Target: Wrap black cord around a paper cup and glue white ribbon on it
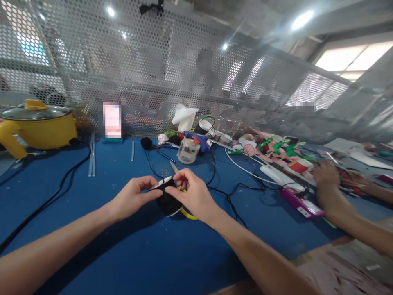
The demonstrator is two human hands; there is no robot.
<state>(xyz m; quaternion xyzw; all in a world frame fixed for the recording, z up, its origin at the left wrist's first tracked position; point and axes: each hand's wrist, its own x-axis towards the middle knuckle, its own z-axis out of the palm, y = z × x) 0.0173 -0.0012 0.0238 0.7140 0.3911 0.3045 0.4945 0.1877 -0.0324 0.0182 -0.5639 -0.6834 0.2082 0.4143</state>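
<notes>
I have a black piece with a white edge [168, 205] centred low in my view, over the blue table [129, 250]; I can't tell whether its lower edge touches the surface. My left hand [141, 190] pinches its upper edge from 9 o'clock, thumb and curled fingers closed on it. My right hand [192, 190] pinches it from 2 o'clock, thumb lying across the black face. Just beside the piece, at 4 o'clock, yellow-handled scissors [188, 214] show partly behind my right hand. A black thread [150, 162] runs up to a black yarn ball [146, 143] at 11 o'clock. Farther out I see a clear jar [188, 151] at 1 o'clock, a blue glue gun [196, 138] just above it, a yellow pot [46, 131] at 10, and a co-worker's hand [327, 176] near 3, by a purple case [299, 203].
</notes>
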